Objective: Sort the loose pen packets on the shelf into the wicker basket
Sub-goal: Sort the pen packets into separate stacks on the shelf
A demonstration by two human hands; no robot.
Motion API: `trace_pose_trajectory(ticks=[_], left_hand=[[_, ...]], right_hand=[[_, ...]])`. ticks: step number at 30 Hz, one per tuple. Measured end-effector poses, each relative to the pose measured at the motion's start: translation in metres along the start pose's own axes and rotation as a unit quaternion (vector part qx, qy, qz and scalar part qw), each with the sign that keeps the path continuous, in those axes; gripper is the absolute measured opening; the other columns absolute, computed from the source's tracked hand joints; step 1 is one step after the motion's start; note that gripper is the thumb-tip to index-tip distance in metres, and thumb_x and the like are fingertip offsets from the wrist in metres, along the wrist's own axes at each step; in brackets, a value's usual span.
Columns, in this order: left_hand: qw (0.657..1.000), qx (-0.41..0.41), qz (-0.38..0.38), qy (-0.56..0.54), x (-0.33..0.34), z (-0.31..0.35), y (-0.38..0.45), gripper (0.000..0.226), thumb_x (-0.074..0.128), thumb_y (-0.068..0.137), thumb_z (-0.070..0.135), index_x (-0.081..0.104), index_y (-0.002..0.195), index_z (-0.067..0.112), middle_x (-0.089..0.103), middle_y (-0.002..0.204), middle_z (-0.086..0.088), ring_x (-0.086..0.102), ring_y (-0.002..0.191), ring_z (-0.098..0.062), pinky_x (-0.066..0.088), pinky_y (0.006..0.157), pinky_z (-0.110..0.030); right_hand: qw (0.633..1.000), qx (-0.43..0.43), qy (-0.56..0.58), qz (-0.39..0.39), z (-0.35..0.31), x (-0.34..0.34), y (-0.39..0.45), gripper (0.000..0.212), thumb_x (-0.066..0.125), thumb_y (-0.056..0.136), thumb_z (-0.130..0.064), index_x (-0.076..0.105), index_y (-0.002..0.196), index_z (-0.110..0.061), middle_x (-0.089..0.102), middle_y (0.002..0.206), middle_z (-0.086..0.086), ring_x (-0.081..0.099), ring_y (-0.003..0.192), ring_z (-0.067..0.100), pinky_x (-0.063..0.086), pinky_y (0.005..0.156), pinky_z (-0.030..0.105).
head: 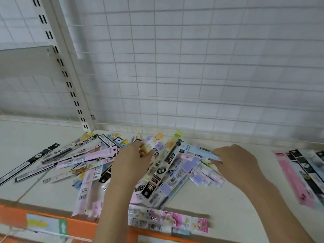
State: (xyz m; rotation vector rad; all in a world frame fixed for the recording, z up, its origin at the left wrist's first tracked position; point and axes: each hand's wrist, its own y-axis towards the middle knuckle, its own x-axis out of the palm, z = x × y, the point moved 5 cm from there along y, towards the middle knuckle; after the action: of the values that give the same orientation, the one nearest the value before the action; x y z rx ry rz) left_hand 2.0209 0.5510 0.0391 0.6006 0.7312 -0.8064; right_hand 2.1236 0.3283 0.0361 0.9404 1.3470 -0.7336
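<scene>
Head view. White wire grid panel [201, 67] forms the back wall; a slotted white upright [68, 81] runs down to the far left corner of the shelf. The shelf [219, 195] is pale, with an orange front edge [77, 225] along the near side carrying a blurred label strip [45, 224].

Loose pen packets [98, 165] lie in a scattered heap across the middle of the shelf, fanning out to the left; most are pastel pink, lilac, blue and yellow. Long black packets [26, 165] lie at the left fringe, angled toward the far corner. One pink illustrated packet [168, 220] lies crosswise at the near edge, overhanging the orange front. A separate small group of packets [301, 174], pink and black-and-white, lies at the far right, well apart from the heap. Wicker basket not in frame.

Left hand [131, 160] rests on the heap centre, fingers curled, thumb and fingertips pinching a yellowish packet [146, 148] at its far end. Right hand [235, 158] sits at the right side of the heap, fingers curled over and gripping a light blue packet [199, 151] that points left and far. A black-printed clear packet [164, 171] lies diagonally between the two hands. Both forearms enter from the near edge.
</scene>
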Motion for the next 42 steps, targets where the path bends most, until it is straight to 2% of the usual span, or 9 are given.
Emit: trace_pose_trajectory(ticks=[4, 7, 13, 20, 24, 28, 32, 36, 42], left_hand=[[0.999, 0.006, -0.035, 0.012, 0.016, 0.01, 0.009, 0.028, 0.056, 0.089, 0.032, 0.05, 0.069, 0.014, 0.051, 0.065, 0.001, 0.05, 0.064, -0.019, 0.037, 0.058, -0.027], [0.999, 0.014, -0.048, 0.015, 0.028, 0.014, 0.01, 0.039, 0.057, 0.088, 0.027, 0.035, 0.056, 0.018, 0.039, 0.054, 0.003, 0.037, 0.052, -0.013, 0.026, 0.049, -0.024], [0.997, 0.024, -0.064, 0.047, 0.039, 0.012, 0.006, 0.04, 0.054, 0.09, 0.034, 0.035, 0.058, 0.018, 0.041, 0.056, 0.004, 0.04, 0.054, -0.011, 0.028, 0.05, -0.023], [0.998, 0.033, -0.054, 0.029, 0.039, 0.008, 0.001, 0.039, 0.053, 0.091, 0.036, 0.04, 0.062, 0.014, 0.046, 0.056, 0.001, 0.043, 0.054, -0.014, 0.031, 0.049, -0.022], [0.998, 0.034, -0.056, 0.019, 0.039, 0.004, -0.002, 0.039, 0.054, 0.09, 0.036, 0.04, 0.061, 0.014, 0.044, 0.056, 0.001, 0.041, 0.053, -0.014, 0.031, 0.049, -0.021], [0.996, 0.039, -0.074, 0.016, 0.041, 0.009, -0.006, 0.045, 0.058, 0.088, 0.037, 0.032, 0.056, 0.016, 0.037, 0.052, 0.002, 0.034, 0.05, -0.014, 0.028, 0.05, -0.025], [0.986, 0.062, -0.15, 0.028, 0.051, 0.017, -0.014, 0.048, 0.063, 0.08, 0.049, 0.034, 0.057, 0.019, 0.038, 0.054, 0.004, 0.036, 0.051, -0.013, 0.031, 0.053, -0.024], [0.978, 0.061, -0.187, 0.068, 0.062, 0.018, -0.019, 0.041, 0.068, 0.077, 0.041, 0.038, 0.059, 0.02, 0.041, 0.057, 0.005, 0.04, 0.053, -0.013, 0.035, 0.057, -0.023], [0.99, 0.056, -0.12, 0.041, 0.044, 0.019, -0.018, 0.047, 0.063, 0.081, 0.026, 0.026, 0.053, 0.016, 0.028, 0.051, 0.002, 0.027, 0.049, -0.014, 0.024, 0.051, -0.023]], right_hand=[[0.999, 0.022, 0.027, -0.039, 0.017, 0.003, -0.017, 0.013, 0.043, 0.092, -0.028, 0.055, 0.087, -0.029, 0.037, 0.068, -0.008, 0.035, 0.084, 0.014, 0.035, 0.064, 0.027], [0.998, 0.015, 0.024, -0.054, 0.023, 0.007, -0.021, 0.032, 0.041, 0.092, -0.029, 0.031, 0.063, -0.024, 0.043, 0.067, -0.007, 0.035, 0.088, 0.016, 0.035, 0.069, 0.028], [0.995, 0.072, 0.056, -0.042, 0.037, 0.019, -0.022, 0.021, 0.034, 0.097, -0.032, 0.035, 0.081, -0.019, 0.05, 0.079, -0.004, 0.048, 0.079, 0.025, 0.031, 0.064, 0.029], [0.993, 0.051, 0.082, -0.062, 0.025, 0.025, -0.03, 0.044, 0.034, 0.083, -0.073, 0.039, 0.081, -0.029, 0.049, 0.067, -0.009, 0.047, 0.063, 0.008, 0.035, 0.057, 0.024], [0.99, 0.019, 0.109, -0.081, 0.024, 0.029, -0.03, 0.041, 0.036, 0.091, -0.06, 0.047, 0.074, -0.024, 0.051, 0.064, -0.004, 0.05, 0.061, 0.011, 0.041, 0.061, 0.028], [0.987, -0.001, 0.137, -0.084, 0.027, 0.03, -0.029, 0.039, 0.041, 0.097, -0.041, 0.031, 0.062, -0.027, 0.041, 0.059, -0.004, 0.039, 0.055, 0.007, 0.039, 0.06, 0.03], [0.988, -0.011, 0.134, -0.075, 0.033, 0.031, -0.031, 0.015, 0.042, 0.097, -0.027, 0.044, 0.084, -0.034, 0.043, 0.063, -0.008, 0.038, 0.054, 0.005, 0.031, 0.053, 0.02], [0.992, 0.015, 0.114, -0.048, 0.04, 0.033, -0.032, 0.016, 0.04, 0.096, -0.033, 0.048, 0.109, -0.03, 0.056, 0.074, -0.007, 0.052, 0.067, 0.013, 0.037, 0.058, 0.027], [0.995, 0.013, 0.086, -0.046, 0.04, 0.034, -0.026, 0.011, 0.039, 0.097, -0.031, 0.044, 0.091, -0.024, 0.051, 0.074, -0.006, 0.051, 0.077, 0.021, 0.038, 0.062, 0.029]])
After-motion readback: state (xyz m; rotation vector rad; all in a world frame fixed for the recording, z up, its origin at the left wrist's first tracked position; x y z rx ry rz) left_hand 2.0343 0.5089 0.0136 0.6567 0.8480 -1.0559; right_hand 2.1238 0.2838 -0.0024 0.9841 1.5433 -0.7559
